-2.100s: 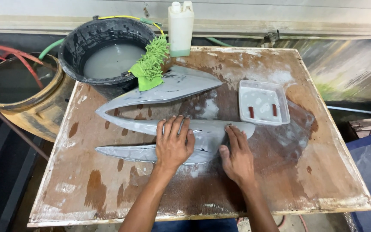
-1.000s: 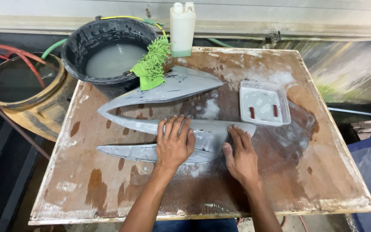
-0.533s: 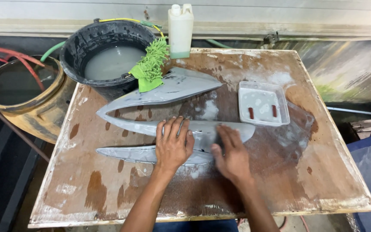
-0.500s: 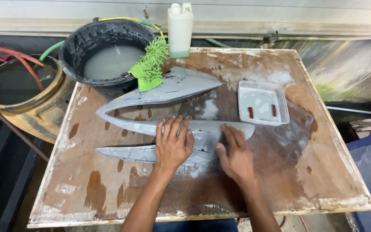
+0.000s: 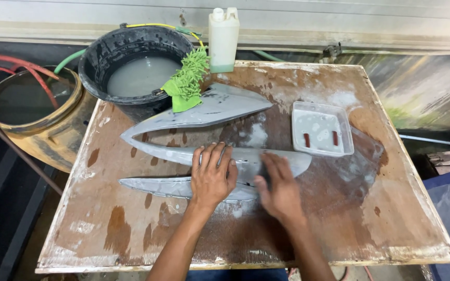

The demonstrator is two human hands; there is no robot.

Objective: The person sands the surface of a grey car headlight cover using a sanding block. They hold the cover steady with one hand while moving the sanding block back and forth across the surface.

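Fingers of both hands lie flat and spread, gripping nothing visible: left hand (image 5: 212, 176) pressed palm-down on the grey panel (image 5: 204, 156), right hand (image 5: 278, 188) flat on the same panel's right end, blurred, so anything under the palm can't be told. Panel sits mid-frame on the board (image 5: 131, 229), a curved, forked grey piece with a pointed tip at left and its upper arm reaching toward the bucket (image 5: 136, 67) in the upper left. Panel surface looks dull grey all over, wet and streaked with whitish slurry, which also smears the board around it; by that look the rubbing is well along, though the right end under the hands seems the part in work and the upper arm shows dark marks. Green mitt (image 5: 186, 78) hangs on the bucket rim, touching the upper arm. Tray (image 5: 322, 130) sits just right of the panel, jug (image 5: 223, 36) at top centre.
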